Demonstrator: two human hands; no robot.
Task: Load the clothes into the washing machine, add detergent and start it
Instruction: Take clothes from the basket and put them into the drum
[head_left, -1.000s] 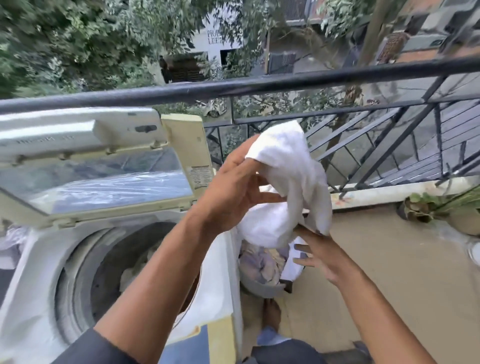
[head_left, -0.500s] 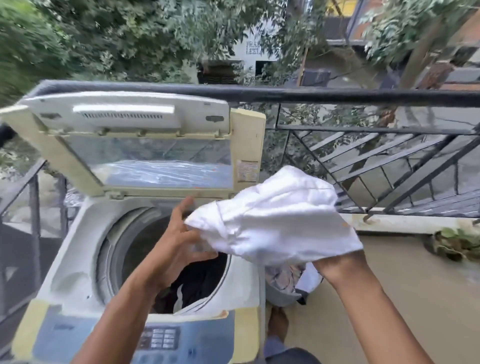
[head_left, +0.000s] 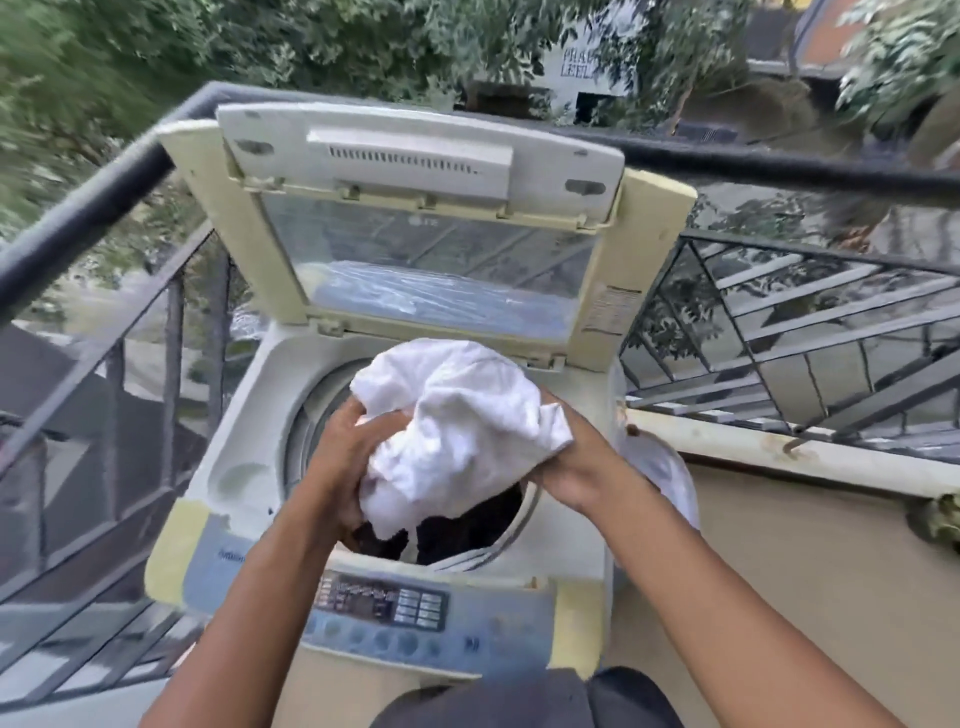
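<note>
both hands are working one bundle here: the left hand (head_left: 340, 457) is gripping the near-left side of the white garment (head_left: 462, 426), fingers curled into the folds, and the right hand (head_left: 574, 462) is clutching the right edge, mostly hidden under the cloth. the garment is bunched up and hanging directly over the drum opening (head_left: 467, 535) of the top-loading washing machine (head_left: 249, 415), not yet inside. dark clothes are already lying in the drum below.

the lid (head_left: 421, 218) is standing propped open behind, so the way down is clear. to do this well, i'd say both hands should be lowering the bundle past the rim before letting go, so no corner is draping over the ring of the opening. the loose lower flap is dangling near the front edge, just above the control panel (head_left: 384, 603), and that's the bit to watch.

room is tight on the left, where the balcony railing (head_left: 104, 208) is running close to the machine. on the right, a white basket (head_left: 670, 478) is sitting just beside the machine, possibly with more laundry, though its contents are too blurred to call. open floor is lying beyond it.
</note>
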